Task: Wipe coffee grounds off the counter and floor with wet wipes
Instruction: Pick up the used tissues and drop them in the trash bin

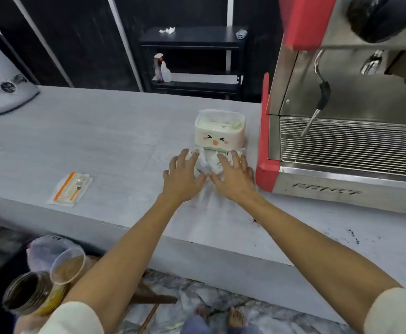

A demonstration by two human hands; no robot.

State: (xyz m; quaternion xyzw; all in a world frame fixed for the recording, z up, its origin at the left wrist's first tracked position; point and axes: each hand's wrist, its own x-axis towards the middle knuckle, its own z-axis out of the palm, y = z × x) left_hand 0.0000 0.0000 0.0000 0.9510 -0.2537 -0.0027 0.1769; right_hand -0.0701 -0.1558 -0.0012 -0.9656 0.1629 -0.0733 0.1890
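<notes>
Both arms outstretched, left hand [182,179] and right hand [233,178] side by side, fingers spread flat

Even, bright light; soft focus, edges seemingly bowed by wide-angle lens

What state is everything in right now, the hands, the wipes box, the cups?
Left hand: fingers spread flat on the wet wipe.
Right hand: flat on the same wipe.
Wipes box: upright, lid open.
Counter: dark grounds near the right edge.
Plastic cup: tilted, brown residue inside.

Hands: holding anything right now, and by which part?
Nothing gripped. Left hand and right hand press flat, fingers spread, on the crumpled wet wipe.
</notes>
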